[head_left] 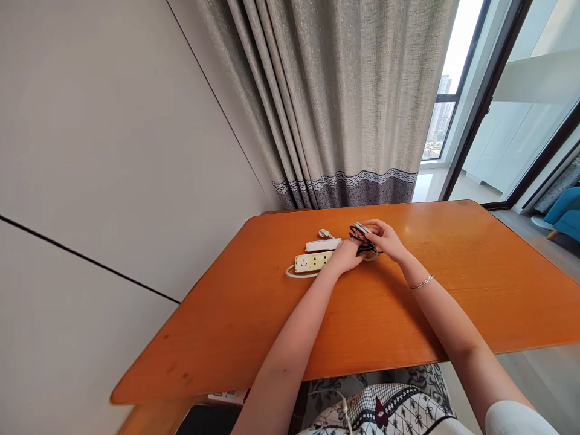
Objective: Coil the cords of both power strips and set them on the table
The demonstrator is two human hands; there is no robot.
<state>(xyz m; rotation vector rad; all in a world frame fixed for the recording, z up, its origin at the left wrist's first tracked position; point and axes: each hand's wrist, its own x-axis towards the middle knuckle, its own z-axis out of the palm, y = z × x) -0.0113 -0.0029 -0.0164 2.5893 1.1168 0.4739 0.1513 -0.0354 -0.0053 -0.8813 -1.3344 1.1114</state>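
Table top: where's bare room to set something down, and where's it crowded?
The table is bare right of the right hand out to its edge, and along the near edge around both forearms. Crowded: the far middle, where the left hand and right hand hold a black cable beside a yellowish power strip and a white strip.

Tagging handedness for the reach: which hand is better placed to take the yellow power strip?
Left, probably. The left hand lies right beside the yellow power strip, while the right hand sits on the far side of the black cable, fingers on it, farther from the strip.
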